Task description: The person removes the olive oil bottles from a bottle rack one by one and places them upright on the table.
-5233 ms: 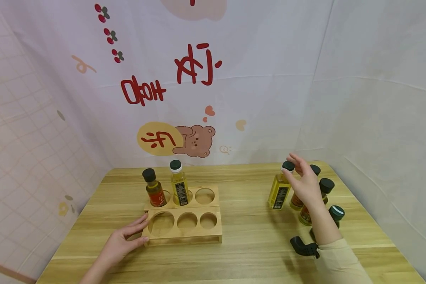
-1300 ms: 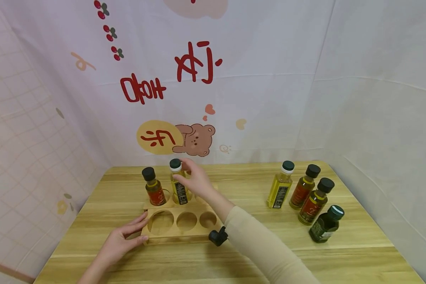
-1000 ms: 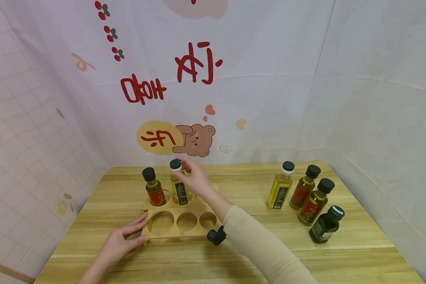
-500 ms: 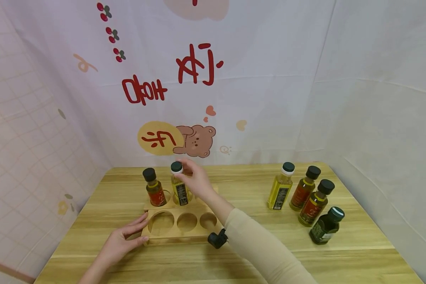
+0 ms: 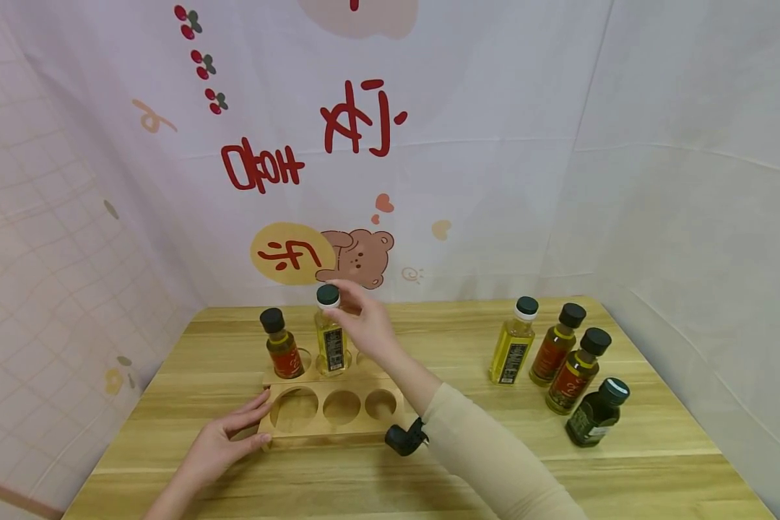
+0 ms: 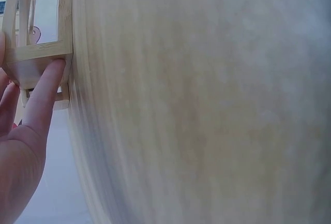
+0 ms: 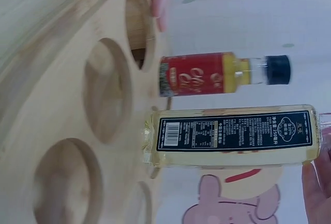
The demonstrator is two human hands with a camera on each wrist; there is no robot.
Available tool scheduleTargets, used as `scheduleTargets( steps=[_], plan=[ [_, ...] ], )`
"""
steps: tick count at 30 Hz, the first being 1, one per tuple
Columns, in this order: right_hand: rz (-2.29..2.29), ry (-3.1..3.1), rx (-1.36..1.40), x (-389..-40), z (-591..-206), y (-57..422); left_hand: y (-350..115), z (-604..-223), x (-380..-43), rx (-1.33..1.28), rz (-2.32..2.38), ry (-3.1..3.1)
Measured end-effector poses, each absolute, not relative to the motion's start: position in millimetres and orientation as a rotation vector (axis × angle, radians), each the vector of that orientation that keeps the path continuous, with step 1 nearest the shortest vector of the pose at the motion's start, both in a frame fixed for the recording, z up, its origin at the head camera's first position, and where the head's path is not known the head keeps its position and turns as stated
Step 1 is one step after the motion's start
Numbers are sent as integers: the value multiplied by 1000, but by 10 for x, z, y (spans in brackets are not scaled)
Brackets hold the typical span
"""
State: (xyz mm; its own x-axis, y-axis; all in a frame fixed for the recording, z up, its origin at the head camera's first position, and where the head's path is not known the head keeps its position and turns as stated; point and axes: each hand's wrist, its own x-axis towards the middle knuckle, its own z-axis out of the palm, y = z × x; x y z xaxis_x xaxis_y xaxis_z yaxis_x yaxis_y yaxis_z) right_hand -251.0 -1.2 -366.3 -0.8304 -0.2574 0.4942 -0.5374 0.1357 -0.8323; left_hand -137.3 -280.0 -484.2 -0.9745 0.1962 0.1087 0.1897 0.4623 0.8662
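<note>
Over the middle hole of the rack's back row, I have the right hand (image 5: 367, 328) pinched narrow around the top of a yellow oil bottle (image 5: 334, 350), thumb in front of its white collar and fingers round behind its green cap. That bottle stands close to upright at the wooden rack (image 5: 331, 438); I can't tell whether its base sits in the hole or just above it. On the right wrist view I get its black label, printed in white, with a barcode toward the base.

At the rack's left end I have the left hand (image 5: 224, 437), thumb at the front corner and fingers farther back, spread fairly wide with the tips touching the wood.

In the rack's back row, left of the pinched bottle, stands a red-labelled bottle (image 5: 286, 361) with a black cap. The rack's lower front row has three round holes, largest at its left. Just beside the rack's front right corner I see the black wrist mount (image 5: 406, 438), next to the beige sleeve (image 5: 487, 448).

Well to the right of the rack, four more upright on the wooden table (image 5: 458, 354): a second yellow bottle (image 5: 512, 350), two bottles with red labels (image 5: 562, 368), and nearest me a squat dark bottle (image 5: 594, 419). Behind the rack hangs a pale cloth (image 5: 487, 173) with red characters and a pink-brown bear (image 5: 357, 260).
</note>
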Motion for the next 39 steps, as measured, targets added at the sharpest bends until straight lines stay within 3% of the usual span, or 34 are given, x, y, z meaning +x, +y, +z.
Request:
scheduleTargets(
  steps=[23,39],
  plan=[
    [1735,-2038,756,-2265,-3544,716,-2789,-4853,-1378,426,1616,2710],
    [1553,-2179,550,-1982,-3649,1469,-2804,-4889,-1394,450,1623,2719]
  ],
)
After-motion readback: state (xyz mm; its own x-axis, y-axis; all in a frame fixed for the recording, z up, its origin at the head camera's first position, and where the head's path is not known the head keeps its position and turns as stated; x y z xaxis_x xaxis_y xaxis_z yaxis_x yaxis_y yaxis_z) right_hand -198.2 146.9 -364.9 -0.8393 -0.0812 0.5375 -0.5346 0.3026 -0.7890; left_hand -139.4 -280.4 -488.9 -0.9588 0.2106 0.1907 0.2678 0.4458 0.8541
